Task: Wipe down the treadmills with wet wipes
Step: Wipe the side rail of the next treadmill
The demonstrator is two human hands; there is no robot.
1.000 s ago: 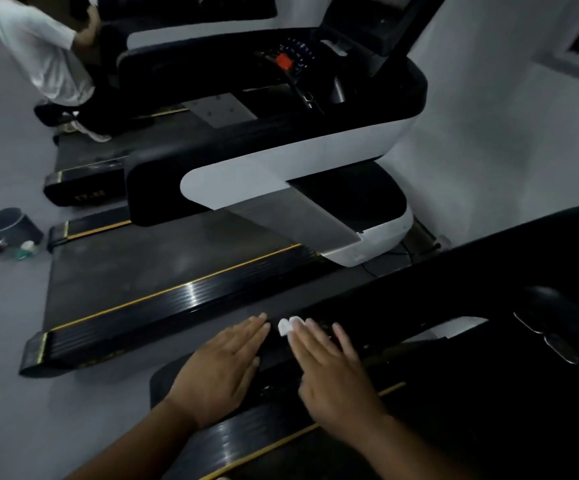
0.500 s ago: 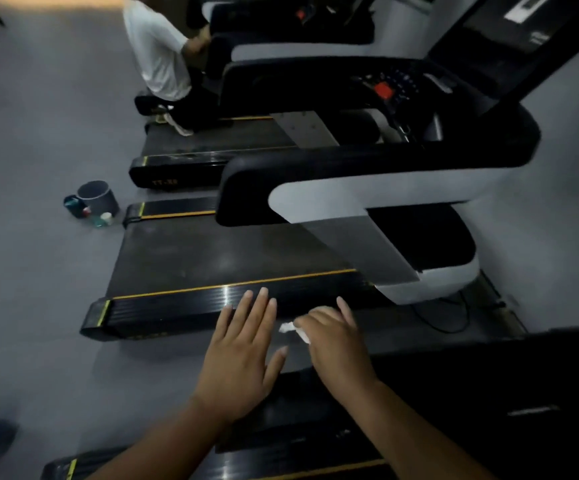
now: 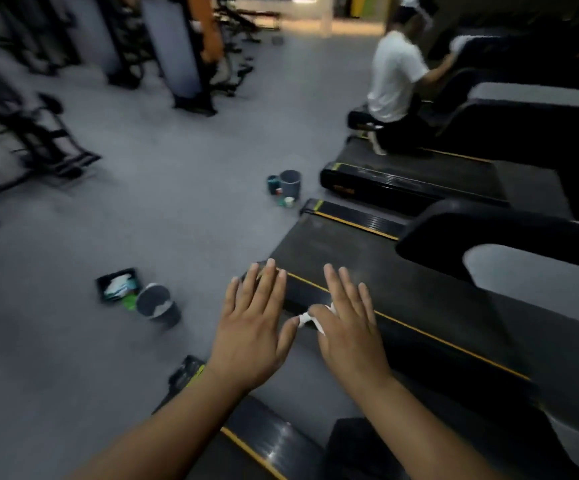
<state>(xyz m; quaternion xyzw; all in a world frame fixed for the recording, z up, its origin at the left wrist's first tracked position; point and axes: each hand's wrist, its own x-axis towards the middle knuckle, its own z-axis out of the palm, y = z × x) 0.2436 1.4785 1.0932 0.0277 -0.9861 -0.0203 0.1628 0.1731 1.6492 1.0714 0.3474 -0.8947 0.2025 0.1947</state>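
My left hand [image 3: 251, 327] is held out flat, fingers straight and spread, holding nothing. Beside it, my right hand [image 3: 348, 329] also has straight fingers, and its thumb pinches a small crumpled white wet wipe [image 3: 307, 317] against the palm. Both hands hover over the rear corner of a black treadmill [image 3: 367, 258] with a yellow stripe along its side rail. The rear end of a nearer treadmill [image 3: 264, 434] shows under my forearms. Whether the hands touch any surface is unclear.
A grey bin [image 3: 158, 304] and a black tray of packets [image 3: 118, 289] stand on the grey floor to the left. Another bin [image 3: 290, 183] with small bottles sits farther off. A person in a white shirt [image 3: 393, 77] crouches on a third treadmill [image 3: 419, 178]. Gym machines [image 3: 31, 140] line the far left.
The view has swung left from the treadmill consoles to the open floor. Both hands came off the near treadmill's rail, and the right hand's fingers have straightened over the wipe.
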